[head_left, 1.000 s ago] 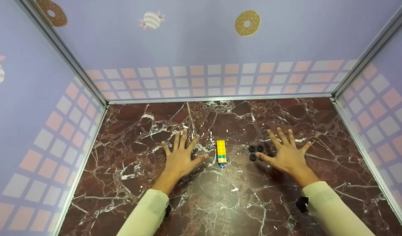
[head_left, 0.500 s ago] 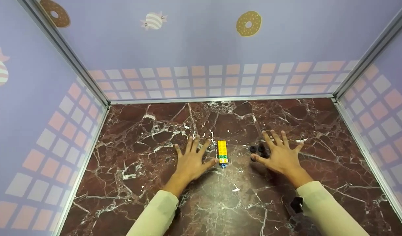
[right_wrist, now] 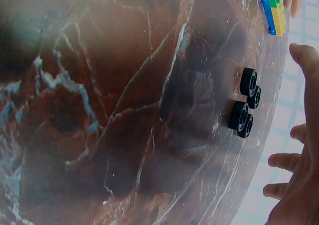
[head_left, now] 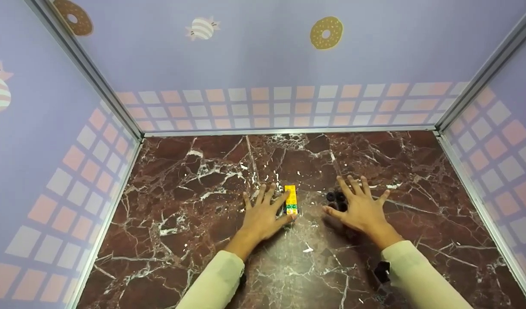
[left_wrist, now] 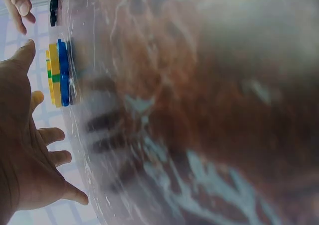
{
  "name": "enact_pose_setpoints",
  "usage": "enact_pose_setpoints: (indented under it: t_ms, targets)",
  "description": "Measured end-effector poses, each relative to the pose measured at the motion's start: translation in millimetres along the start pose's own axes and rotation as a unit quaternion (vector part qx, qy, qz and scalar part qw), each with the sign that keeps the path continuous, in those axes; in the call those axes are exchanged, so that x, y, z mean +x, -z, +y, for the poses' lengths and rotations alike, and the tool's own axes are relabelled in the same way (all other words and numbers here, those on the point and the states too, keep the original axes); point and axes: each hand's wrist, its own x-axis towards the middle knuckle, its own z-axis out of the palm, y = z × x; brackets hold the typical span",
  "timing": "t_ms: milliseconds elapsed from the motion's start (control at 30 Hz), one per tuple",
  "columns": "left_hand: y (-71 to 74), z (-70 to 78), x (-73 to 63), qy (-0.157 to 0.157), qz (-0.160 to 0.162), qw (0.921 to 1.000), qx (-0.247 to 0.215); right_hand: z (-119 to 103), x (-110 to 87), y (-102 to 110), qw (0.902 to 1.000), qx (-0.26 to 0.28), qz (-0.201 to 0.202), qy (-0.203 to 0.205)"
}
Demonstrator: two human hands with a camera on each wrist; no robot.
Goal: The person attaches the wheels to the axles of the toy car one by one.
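Observation:
A narrow toy brick build [head_left: 290,197], yellow on top with a green band, lies on the brown marbled table. The left wrist view shows its blue base below the yellow bricks [left_wrist: 56,75]. My left hand [head_left: 262,218] is spread with straight fingers just left of it; thumb and index finger overlap its edge in the head view. Several black toy wheels [head_left: 330,196] form a small cluster to the right. My right hand [head_left: 362,211], fingers spread, hovers over and beside them, partly hiding them from above. All of the wheels [right_wrist: 248,81] show in the right wrist view.
Purple patterned panels [head_left: 267,64] close off the back and both sides. A metal strip [head_left: 288,130] runs along the table's rear edge. Small white flecks [head_left: 308,249] mark the marbled surface. Dark wrist straps [head_left: 382,272] sit at the pale sleeves.
My left hand has moved right, up to the brick build. My right hand has shifted a little left and toward me, over the wheels. Build and wheels stay in place.

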Motion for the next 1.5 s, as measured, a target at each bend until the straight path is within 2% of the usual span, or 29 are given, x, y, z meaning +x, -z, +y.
enact_pose_setpoints:
  t_ms: [233,667,1167,1500]
  targets:
    - [-5.4,4.2,7.8,-0.006,-0.007,0.9999,0.006,-2.3,0.4,-1.7,1.0,0.001,0.001,-0.002]
    - [-4.8,6.3,16.1,-0.018,-0.026,0.9995,0.004,1.9,-0.8,-4.6,1.0,-0.003,-0.004,-0.008]
    - [-5.4,3.3,21.4,-0.045,-0.02,0.9969,-0.061,9.1,-3.0,-9.7,0.9998,-0.006,-0.01,-0.016]
    - [-0.9,2.0,22.6,-0.074,-0.007,0.9959,-0.051,8.0,-3.0,-6.1,0.9999,-0.002,-0.004,-0.013]
